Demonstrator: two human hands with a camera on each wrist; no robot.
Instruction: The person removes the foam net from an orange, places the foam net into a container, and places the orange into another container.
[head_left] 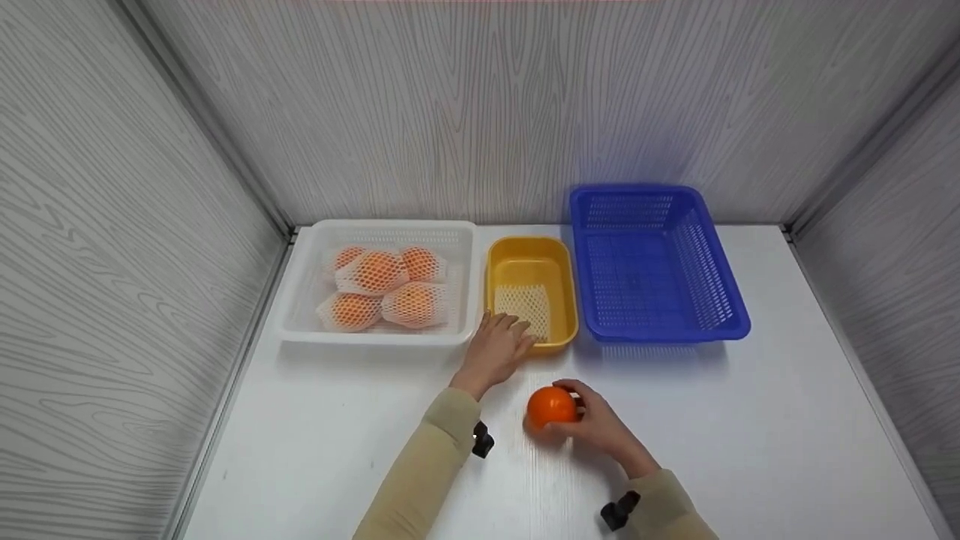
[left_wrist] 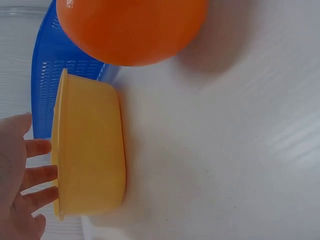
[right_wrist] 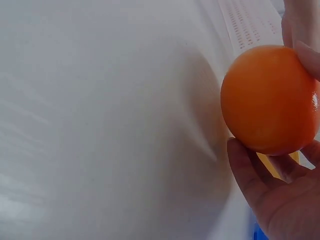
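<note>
A bare, shiny orange [head_left: 551, 407] is gripped in my right hand [head_left: 600, 426], just above the white table on the near side of the yellow bin [head_left: 526, 268]. The right wrist view shows thumb and fingers curved round the orange [right_wrist: 270, 100]. My left hand [head_left: 495, 351] reaches over the bin's near left corner, fingers spread and relaxed. Inside the bin lies a white foam net sleeve [head_left: 523, 301], apart from the orange. From the left wrist, the left fingers [left_wrist: 40, 176] appear at the bin's rim; whether they touch the net is hidden there.
On the left, a white basket [head_left: 375, 337] holds several oranges in foam nets [head_left: 376, 271]. To the right of the bin stands a blue basket [head_left: 634, 281], with no fruit visible in it. Grey wood-grain panels [head_left: 450, 112] enclose the table at the back and sides.
</note>
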